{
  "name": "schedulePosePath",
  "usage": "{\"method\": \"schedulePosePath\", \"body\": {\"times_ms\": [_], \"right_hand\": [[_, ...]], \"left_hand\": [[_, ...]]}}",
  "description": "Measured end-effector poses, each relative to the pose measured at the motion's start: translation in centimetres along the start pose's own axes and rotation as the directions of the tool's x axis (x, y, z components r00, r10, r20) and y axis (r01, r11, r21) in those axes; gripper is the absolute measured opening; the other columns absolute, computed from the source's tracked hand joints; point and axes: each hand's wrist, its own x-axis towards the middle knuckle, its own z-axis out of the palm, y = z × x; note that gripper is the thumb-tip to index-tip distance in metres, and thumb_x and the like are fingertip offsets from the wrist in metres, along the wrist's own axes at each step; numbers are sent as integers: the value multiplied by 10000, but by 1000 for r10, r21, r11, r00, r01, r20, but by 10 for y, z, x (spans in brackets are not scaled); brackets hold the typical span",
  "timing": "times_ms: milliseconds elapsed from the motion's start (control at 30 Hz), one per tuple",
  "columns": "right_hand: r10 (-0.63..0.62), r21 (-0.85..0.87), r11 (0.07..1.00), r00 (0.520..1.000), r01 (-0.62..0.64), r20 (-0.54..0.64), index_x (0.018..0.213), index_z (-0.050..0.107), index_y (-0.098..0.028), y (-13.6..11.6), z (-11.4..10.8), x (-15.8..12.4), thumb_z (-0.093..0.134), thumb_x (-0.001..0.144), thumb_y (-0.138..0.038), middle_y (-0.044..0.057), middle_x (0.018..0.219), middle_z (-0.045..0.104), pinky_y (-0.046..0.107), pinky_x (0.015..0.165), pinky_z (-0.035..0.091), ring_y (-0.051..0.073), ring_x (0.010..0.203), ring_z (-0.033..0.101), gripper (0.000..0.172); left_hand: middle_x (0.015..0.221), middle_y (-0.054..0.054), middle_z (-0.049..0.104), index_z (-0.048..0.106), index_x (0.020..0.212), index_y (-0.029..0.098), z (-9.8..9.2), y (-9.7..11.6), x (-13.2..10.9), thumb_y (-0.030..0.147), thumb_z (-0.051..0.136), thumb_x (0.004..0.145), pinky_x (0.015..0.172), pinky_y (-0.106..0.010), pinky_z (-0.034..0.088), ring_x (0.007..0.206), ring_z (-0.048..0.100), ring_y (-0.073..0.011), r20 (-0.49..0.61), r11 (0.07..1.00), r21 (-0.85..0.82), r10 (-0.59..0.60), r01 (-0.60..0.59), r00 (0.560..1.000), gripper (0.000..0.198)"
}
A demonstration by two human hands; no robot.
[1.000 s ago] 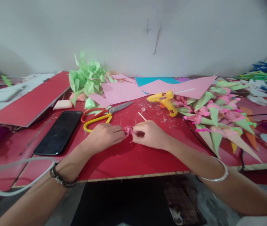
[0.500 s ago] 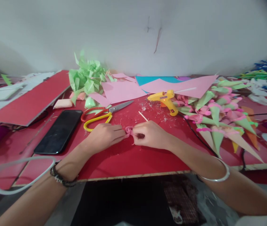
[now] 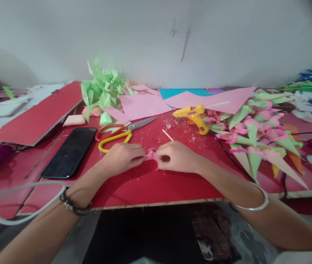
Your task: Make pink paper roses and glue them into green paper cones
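On the red-topped table [image 3: 150, 190], pale-green, cream and pink cone-shaped paper flowers [image 3: 252, 135] are heaped at right, apparently finished. By the left hand [image 3: 123, 158] and the right hand [image 3: 178, 157], fingers closed, a small curled pink paper piece [image 3: 152, 155] is pinched at near centre; its shaping seems incomplete, though its folds are partly hidden.
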Motion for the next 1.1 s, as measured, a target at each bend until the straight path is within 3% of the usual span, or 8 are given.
{"method": "schedulePosePath", "body": {"times_ms": [267, 467, 667, 1100], "right_hand": [[-23, -81, 996, 999, 20, -38, 518, 461, -159, -2, 1, -1, 479, 688, -160, -34, 529, 448, 215, 498, 213, 67, 507, 349, 171], [-19, -200, 980, 996, 1, -89, 573, 512, -169, -2, 1, -1, 468, 722, -193, -24, 560, 511, 224, 493, 196, 74, 511, 377, 156], [19, -254, 965, 983, -66, -180, 741, 555, -183, -2, 1, -2, 451, 784, -275, -9, 594, 560, 231, 494, 191, 88, 513, 423, 145], [1, -200, 980, 995, -20, -95, 694, 529, -175, -3, 2, 0, 424, 794, -215, -14, 582, 527, 210, 510, 218, 81, 526, 422, 150]], "left_hand": [[604, 9, 526, 568, 660, 160, -2, 5, 1, 339, 376, 871, 507, -220, 307, 548, 479, -88, -97, 998, 52, 29, -24, 995, 336], [627, 9, 542, 600, 729, 178, -3, 5, 0, 294, 322, 902, 515, -220, 305, 527, 441, -87, -202, 979, 191, 113, -74, 973, 348], [650, 8, 550, 605, 760, 187, -4, 5, -1, 263, 312, 908, 517, -228, 288, 539, 424, -93, -187, 951, 293, 153, -94, 970, 337], [553, 22, 534, 570, 660, 168, -3, 9, 2, 291, 387, 875, 503, -224, 309, 481, 438, -93, -244, 969, 218, 168, -115, 955, 308]]}}
